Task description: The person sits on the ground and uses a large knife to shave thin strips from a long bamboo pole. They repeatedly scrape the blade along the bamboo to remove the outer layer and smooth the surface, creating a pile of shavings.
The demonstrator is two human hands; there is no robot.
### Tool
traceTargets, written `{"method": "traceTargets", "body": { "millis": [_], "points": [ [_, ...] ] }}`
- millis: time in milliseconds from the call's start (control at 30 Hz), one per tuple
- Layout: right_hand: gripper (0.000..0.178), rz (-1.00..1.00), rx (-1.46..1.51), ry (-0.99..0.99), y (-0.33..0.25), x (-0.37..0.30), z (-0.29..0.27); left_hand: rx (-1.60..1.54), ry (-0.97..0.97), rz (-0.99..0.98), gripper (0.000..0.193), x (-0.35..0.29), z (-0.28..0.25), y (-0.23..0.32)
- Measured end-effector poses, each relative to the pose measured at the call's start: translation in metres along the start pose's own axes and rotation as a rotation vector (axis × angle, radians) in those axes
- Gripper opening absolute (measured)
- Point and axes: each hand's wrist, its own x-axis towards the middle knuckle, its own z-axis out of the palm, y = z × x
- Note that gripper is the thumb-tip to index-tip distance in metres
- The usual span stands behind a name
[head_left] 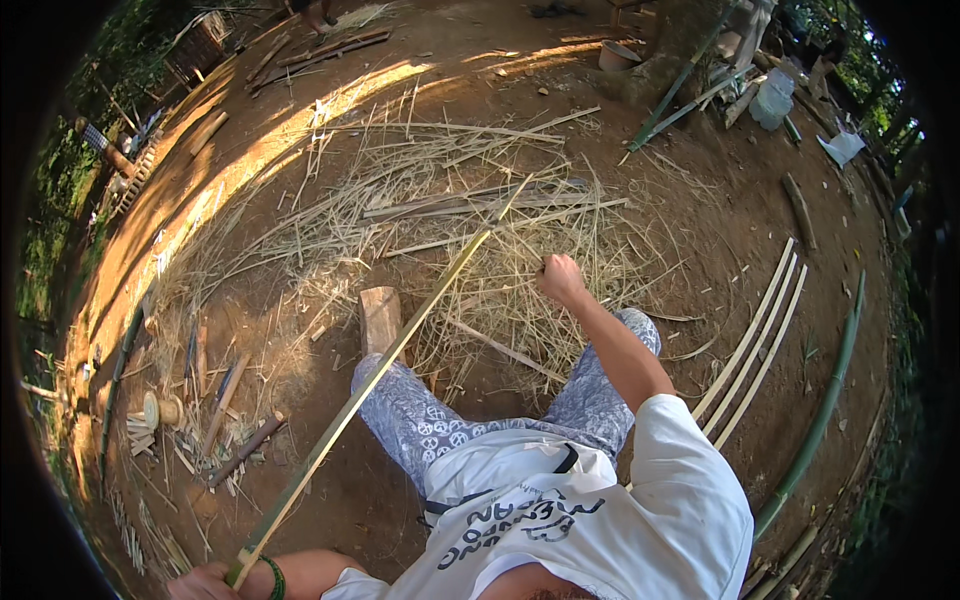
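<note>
A long split bamboo strip, green on one face and pale along its edge, slants from the lower left up over my left knee, its thin far end above the shavings. My left hand is closed around its near end at the lower frame edge, partly cut off. My right hand is a closed fist in front of my right knee, apart from the strip. Something small and dark shows at its knuckles, and what it holds I cannot make out. A wooden block stands by my left knee.
Bamboo shavings cover the ground ahead. Several pale strips and a green bamboo pole lie at right. Wood scraps and a short dark stick lie at left. A bucket and a clear plastic bag are farther off by a tree.
</note>
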Motion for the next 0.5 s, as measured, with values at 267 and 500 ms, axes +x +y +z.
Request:
{"method": "traceTargets", "body": {
  "millis": [267,500],
  "points": [
    [0.047,0.099,0.582,-0.005,-0.032,-0.050,-0.031,-0.242,0.238,0.383,0.042,0.020,0.006,-0.051],
    [0.048,-0.477,0.375,0.015,-0.098,-0.103,-0.052,0.095,0.411,0.406,0.046,-0.007,-0.011,-0.017]
  ]
}}
